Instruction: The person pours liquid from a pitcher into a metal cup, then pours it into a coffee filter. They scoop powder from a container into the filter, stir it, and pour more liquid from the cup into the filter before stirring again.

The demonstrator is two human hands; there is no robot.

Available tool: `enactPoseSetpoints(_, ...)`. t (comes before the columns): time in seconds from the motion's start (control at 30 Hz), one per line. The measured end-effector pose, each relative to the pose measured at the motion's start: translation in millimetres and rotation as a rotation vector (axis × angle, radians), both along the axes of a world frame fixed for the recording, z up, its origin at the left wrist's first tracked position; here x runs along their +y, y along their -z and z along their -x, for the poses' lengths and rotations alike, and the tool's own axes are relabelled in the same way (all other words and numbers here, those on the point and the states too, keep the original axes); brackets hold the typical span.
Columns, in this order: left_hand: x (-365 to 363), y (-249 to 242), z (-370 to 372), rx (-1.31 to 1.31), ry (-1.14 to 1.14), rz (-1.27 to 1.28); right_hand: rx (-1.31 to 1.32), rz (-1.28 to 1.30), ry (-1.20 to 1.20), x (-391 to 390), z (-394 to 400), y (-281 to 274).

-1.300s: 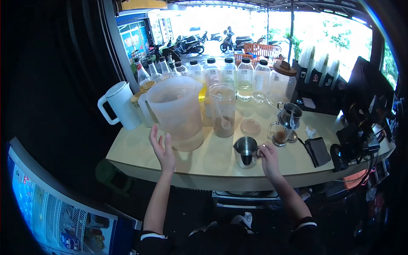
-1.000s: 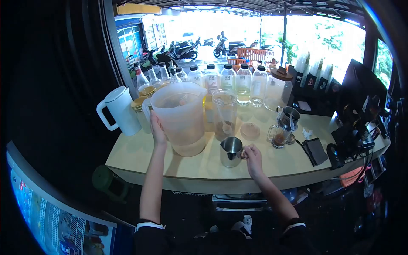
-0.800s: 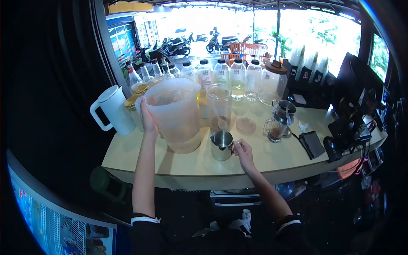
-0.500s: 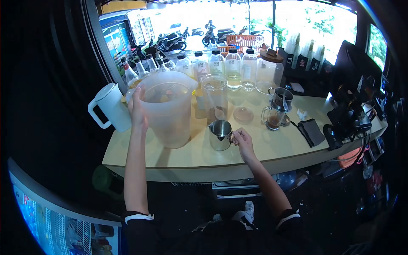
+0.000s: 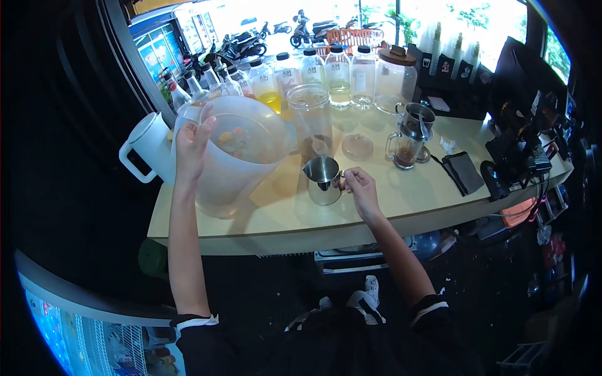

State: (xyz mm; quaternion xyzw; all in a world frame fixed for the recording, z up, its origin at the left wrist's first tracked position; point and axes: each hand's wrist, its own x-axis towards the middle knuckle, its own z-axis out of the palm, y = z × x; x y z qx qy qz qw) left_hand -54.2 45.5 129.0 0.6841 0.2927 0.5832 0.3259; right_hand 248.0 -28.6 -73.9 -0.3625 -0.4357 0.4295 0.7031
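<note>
My left hand (image 5: 192, 147) is wrapped round the handle of a large translucent plastic pitcher (image 5: 229, 178). The pitcher leans to the right, so its wide mouth faces partly towards me; whether its base touches the table is hard to see. Between finger and thumb, my right hand (image 5: 362, 188) grips the handle of a small metal milk jug (image 5: 324, 188), upright at the table's front. Just behind the jug stands a tall clear container (image 5: 308, 106) with dark contents low down and a pale scoop or spoon (image 5: 319, 146). Beside it lies a round clear lid (image 5: 357, 147).
Capped bottles (image 5: 338, 78) line the back, near a wooden-lidded jar (image 5: 396, 84). A white jug (image 5: 145, 147) stands left. On the right are a metal coffee dripper on a glass mug (image 5: 406, 150), a dark cloth (image 5: 462, 173) and black equipment (image 5: 517, 156). The table's front edge (image 5: 282, 238) runs before me.
My left hand has tipped the large pitcher to the right, its mouth turning towards me. My right hand keeps hold of the milk jug. The whole view has shifted slightly.
</note>
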Motion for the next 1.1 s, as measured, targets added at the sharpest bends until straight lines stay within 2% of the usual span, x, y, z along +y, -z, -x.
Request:
enactPoseSetpoints(0.07,-9,0,-13,0.101,0.001,0.018,0.002,-0.003,0.003,-1,-1,0)
enactPoseSetpoints(0.3,-18,10,-53,0.128,0.085,0.019,0.056,-0.026,0.049,-2,-4,4)
enactPoseSetpoints(0.47,-18,17,-69,0.273,0.014,-0.055,0.103,-0.038,0.106,-4,-6,3)
enactPoseSetpoints(0.6,-12,21,-70,0.337,-0.028,-0.130,0.084,-0.047,0.168,-9,-2,-2)
enactPoseSetpoints(0.77,-27,18,-72,0.273,-0.108,-0.096,0.062,-0.021,0.200,-7,-1,-9)
enactPoseSetpoints(0.87,-30,13,-68,0.378,-0.099,-0.048,0.051,0.006,0.198,-7,-1,-8)
enactPoseSetpoints(1.1,-26,14,-65,0.383,-0.107,-0.078,0.061,-0.039,0.183,-9,0,-11)
